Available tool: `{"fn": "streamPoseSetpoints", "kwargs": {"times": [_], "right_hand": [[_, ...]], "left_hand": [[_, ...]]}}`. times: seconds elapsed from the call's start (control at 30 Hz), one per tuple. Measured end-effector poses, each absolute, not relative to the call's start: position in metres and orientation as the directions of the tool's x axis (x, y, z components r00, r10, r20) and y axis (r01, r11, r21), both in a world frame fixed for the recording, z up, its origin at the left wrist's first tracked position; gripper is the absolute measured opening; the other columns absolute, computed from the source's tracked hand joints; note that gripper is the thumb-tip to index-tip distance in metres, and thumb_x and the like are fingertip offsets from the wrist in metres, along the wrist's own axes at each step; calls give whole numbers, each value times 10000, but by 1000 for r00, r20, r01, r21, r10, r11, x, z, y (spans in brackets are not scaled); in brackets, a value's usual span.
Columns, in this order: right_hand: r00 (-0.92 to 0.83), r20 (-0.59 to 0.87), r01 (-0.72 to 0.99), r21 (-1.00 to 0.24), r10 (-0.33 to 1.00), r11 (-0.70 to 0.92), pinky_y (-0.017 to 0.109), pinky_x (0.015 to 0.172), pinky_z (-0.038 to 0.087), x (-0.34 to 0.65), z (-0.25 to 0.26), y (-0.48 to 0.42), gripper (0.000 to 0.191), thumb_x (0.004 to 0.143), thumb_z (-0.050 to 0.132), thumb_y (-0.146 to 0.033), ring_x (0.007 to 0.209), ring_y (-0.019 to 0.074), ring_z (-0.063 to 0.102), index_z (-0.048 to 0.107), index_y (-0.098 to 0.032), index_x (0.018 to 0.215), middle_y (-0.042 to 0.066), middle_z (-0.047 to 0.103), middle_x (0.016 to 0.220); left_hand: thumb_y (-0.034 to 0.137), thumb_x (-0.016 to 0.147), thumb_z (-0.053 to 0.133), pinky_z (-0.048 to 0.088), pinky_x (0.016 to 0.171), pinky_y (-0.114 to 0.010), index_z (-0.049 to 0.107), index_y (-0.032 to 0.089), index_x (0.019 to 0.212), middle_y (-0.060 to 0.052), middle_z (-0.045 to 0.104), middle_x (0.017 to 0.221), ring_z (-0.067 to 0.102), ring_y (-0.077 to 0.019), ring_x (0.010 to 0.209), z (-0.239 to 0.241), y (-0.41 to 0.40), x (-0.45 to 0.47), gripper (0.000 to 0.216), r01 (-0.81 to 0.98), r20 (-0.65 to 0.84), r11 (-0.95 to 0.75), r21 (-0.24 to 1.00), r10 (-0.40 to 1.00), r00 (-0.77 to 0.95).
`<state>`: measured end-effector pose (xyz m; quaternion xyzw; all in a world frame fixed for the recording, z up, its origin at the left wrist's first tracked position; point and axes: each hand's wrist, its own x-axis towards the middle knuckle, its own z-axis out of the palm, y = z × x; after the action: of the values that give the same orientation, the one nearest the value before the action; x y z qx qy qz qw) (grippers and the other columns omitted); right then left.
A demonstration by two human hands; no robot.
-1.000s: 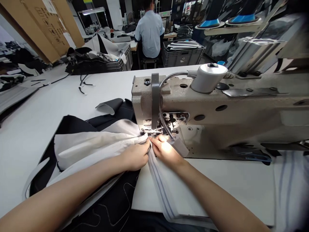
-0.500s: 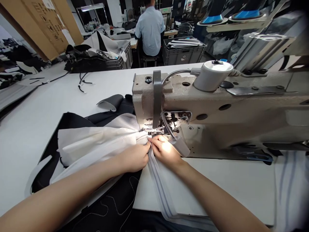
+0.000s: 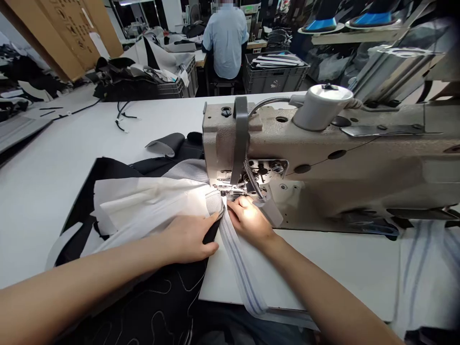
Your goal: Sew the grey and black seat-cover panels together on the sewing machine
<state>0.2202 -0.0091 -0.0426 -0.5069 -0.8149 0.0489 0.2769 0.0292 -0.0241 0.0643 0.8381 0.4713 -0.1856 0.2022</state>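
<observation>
A beige industrial sewing machine (image 3: pixel 323 158) stands on the white table (image 3: pixel 53 167). Under its presser foot (image 3: pixel 233 191) runs a white strip with blue lines (image 3: pixel 240 261), joined to white and black fabric (image 3: pixel 143 206). My left hand (image 3: pixel 187 237) grips the folded fabric edge just left of the strip, thumb under a black layer. My right hand (image 3: pixel 249 220) pinches the strip and seam right in front of the foot, lit by the machine's lamp (image 3: pixel 268 211).
A person in a light blue shirt (image 3: pixel 225 40) sits with their back to me at a far table. Grey crates (image 3: pixel 275 74) with stacked pieces, cardboard boxes (image 3: pixel 64 33), black cords (image 3: pixel 124 120) and fabric piles (image 3: pixel 136 76) lie beyond.
My left hand has slid back from the needle toward me and now clasps the fabric edge lower down. The fabric has fed further under the foot. My right hand stays by the foot.
</observation>
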Motion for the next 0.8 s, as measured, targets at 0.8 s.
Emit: {"fn": "streamPoseSetpoints", "kwargs": {"times": [0.8], "right_hand": [[-364, 477, 704, -422, 800, 572, 351, 792, 461, 222, -52, 0, 335, 911, 384, -146, 877, 219, 553, 611, -180, 1154, 97, 631, 956]], "left_hand": [[259, 894, 337, 473, 717, -341, 594, 186, 990, -84, 674, 914, 638, -254, 825, 26, 14, 53, 283, 854, -231, -456, 252, 828, 510]]}}
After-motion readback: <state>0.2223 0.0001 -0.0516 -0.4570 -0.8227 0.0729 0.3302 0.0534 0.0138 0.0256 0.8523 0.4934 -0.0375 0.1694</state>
